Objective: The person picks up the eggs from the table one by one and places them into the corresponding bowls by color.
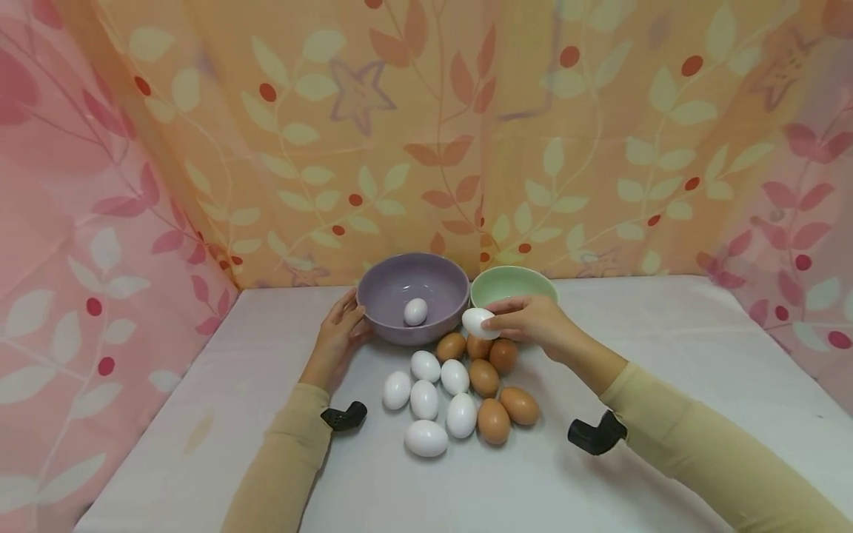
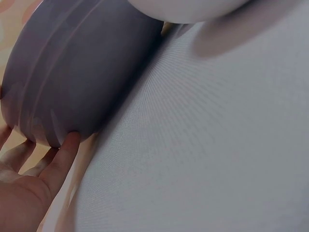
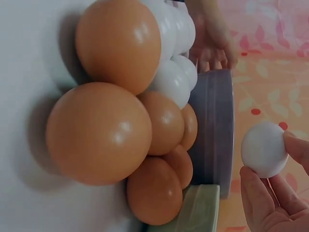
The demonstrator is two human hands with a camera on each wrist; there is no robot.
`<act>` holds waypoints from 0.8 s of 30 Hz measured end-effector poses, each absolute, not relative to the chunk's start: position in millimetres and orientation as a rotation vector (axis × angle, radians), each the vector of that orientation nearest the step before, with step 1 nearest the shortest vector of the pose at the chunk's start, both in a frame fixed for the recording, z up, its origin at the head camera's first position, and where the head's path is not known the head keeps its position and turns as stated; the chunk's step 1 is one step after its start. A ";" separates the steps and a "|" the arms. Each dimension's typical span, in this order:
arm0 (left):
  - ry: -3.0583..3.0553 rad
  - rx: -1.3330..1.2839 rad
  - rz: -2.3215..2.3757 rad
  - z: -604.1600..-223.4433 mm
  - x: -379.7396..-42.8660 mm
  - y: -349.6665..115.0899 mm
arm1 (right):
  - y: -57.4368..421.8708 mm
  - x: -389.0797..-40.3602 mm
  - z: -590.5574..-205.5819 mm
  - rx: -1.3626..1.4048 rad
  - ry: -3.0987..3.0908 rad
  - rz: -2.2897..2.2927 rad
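A white egg [image 1: 480,323] is pinched between the thumb and fingers of my right hand [image 1: 531,326], held up in front of the gap between the two bowls. My left hand [image 1: 338,333] touches the left outside wall of the purple bowl [image 1: 380,326], its fingertips [image 2: 71,140] against the bowl in the left wrist view. Inside that bowl lies one white egg [image 1: 415,312]. The green bowl [image 1: 516,276] stands beside it, partly hidden behind my right hand. Several white eggs [image 1: 424,400] and several brown eggs [image 1: 494,421] lie grouped in front of the bowls, white to the left, brown to the right.
A white cloth [image 1: 266,318] covers the table. Patterned curtains [image 1: 426,133] hang close behind the bowls and along both sides. Black wrist camera mounts [image 1: 596,433] stick out from both beige sleeves. Some brown eggs rest close against the front of the bowls.
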State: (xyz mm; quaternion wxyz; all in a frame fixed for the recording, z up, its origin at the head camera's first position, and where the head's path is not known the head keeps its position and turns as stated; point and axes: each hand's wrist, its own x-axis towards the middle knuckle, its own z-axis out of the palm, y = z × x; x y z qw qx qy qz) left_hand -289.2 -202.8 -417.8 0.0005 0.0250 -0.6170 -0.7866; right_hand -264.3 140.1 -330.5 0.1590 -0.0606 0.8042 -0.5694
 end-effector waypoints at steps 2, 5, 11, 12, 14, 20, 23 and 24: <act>-1.934 0.069 -2.464 -418.1 -288.9 -202.4 | 134.6 -267.1 -329.7 -0.151 2.290 -1.639; -1.929 0.071 -2.459 -418.6 -288.5 -202.5 | 125.4 -271.1 -329.0 -0.124 2.281 -1.659; -1.929 0.080 -2.463 -418.9 -288.8 -202.9 | 110.8 -278.5 -324.6 -0.115 2.267 -1.712; -1.931 0.077 -2.464 -419.1 -288.8 -203.3 | 108.9 -279.8 -323.8 -0.118 2.266 -1.715; -1.927 0.085 -2.462 -418.7 -288.2 -203.2 | 105.6 -282.5 -322.6 -0.119 2.267 -1.724; -1.935 0.080 -2.450 -417.6 -288.0 -203.1 | 98.8 -290.3 -320.5 -0.119 2.279 -1.735; -1.933 0.077 -2.455 -418.9 -288.7 -203.3 | 95.7 -294.1 -319.9 -0.110 2.282 -1.730; -1.938 0.071 -2.453 -419.4 -288.8 -203.4 | 94.4 -295.6 -320.0 -0.107 2.284 -1.727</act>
